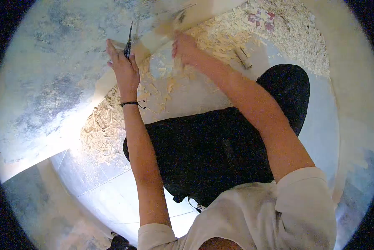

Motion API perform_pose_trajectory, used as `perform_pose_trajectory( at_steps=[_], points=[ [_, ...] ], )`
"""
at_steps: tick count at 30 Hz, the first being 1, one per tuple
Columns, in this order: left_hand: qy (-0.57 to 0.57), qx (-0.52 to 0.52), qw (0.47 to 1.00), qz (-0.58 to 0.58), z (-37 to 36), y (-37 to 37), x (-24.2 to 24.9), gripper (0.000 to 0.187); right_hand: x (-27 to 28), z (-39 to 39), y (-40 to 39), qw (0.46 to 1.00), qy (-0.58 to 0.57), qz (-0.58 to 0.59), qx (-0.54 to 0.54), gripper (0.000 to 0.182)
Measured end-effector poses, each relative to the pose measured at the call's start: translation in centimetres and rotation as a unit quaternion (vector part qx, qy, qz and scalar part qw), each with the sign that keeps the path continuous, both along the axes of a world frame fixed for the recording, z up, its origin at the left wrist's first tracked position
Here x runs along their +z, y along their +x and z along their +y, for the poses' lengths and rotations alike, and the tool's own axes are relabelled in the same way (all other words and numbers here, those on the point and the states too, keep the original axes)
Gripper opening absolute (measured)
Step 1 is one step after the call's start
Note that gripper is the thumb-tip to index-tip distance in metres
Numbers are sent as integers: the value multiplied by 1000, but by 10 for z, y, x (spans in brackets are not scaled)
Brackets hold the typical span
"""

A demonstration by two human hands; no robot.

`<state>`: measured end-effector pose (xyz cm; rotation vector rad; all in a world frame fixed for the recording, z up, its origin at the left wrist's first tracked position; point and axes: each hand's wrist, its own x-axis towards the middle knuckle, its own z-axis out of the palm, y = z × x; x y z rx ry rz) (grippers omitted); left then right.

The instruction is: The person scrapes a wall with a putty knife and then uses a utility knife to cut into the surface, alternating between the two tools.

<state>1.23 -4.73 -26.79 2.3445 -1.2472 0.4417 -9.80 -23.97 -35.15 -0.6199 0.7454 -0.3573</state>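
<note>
My left hand (122,66) grips a thin dark-handled blade tool (128,41) that points up and away from me. It rests against a long pale wooden piece (153,39) lying across the edge of a mottled grey surface. My right hand (183,49) is closed on the same wooden piece a little further right, with blurred motion at its far end. A black cord bracelet (132,103) circles my left wrist.
Pale wood shavings (103,129) lie heaped on the tiled floor (112,191) and spread far right (278,29). A short wooden peg (243,58) lies among them. My dark-trousered legs (212,146) fill the middle. A mottled grey slab (45,83) stands at left.
</note>
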Motion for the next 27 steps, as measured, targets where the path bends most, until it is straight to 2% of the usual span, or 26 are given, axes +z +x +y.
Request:
perform_pose_trajectory(
  at_steps=[1, 3, 5, 7, 8, 9, 12, 13, 15, 17, 19, 21, 22, 23, 25, 26, 27],
  points=[
    [2, -2, 1000, 3, 3, 0, -1, 48, -5, -21, 4, 1000, 7, -2, -7, 28],
    [16, 9, 1000, 8, 4, -1, 0, 50, 42, -44, -16, 994, -104, 30, -34, 29],
    [22, 16, 1000, 13, -1, 0, 2, 52, 66, -65, -41, 986, -145, 12, -78, 29],
    [27, 20, 999, 23, -4, -2, 0, 54, 26, -108, -36, 991, -43, -27, -125, 30],
    [25, 23, 999, 19, -5, -2, -2, 54, 55, -82, -41, 993, -73, -28, -89, 31],
    [24, 25, 999, 16, -7, -3, -4, 55, 49, -72, -34, 989, -133, -10, -62, 33],
    [-2, 16, 1000, 5, -10, -6, -6, 55, -15, -37, -7, 952, -301, 47, 14, 39],
    [-14, 11, 1000, 2, -11, -7, -6, 55, -26, -13, 12, 944, -326, 51, 5, 40],
    [-5, 11, 1000, 5, -10, -8, -4, 52, -9, 29, 15, 953, -296, 70, 0, 41],
    [4, 11, 1000, -1, -6, -5, -6, 50, 56, 57, -3, 979, -180, 99, 7, 42],
    [11, 7, 1000, -13, -6, 0, -10, 47, 33, 34, -8, 995, -80, -22, 48, 40],
    [14, 5, 1000, -21, -4, 2, -13, 44, 6, -10, -1, 985, -144, 24, 87, 36],
    [15, 4, 1000, -26, -4, 3, -13, 43, -15, -51, -3, 924, -360, 79, 106, 32],
    [19, 4, 999, -26, -3, 2, -12, 43, -37, -92, -5, 812, -552, 167, 90, 28],
    [24, 5, 999, -28, -4, 1, -8, 42, -4, -115, -33, 861, -486, 150, -19, 23],
    [19, 8, 999, -26, -6, 1, -8, 42, 23, -107, -38, 943, -312, 108, -34, 22],
    [14, 10, 1000, -23, -8, -1, -8, 43, 51, -97, -44, 986, -126, 78, -81, 22]
  ],
)
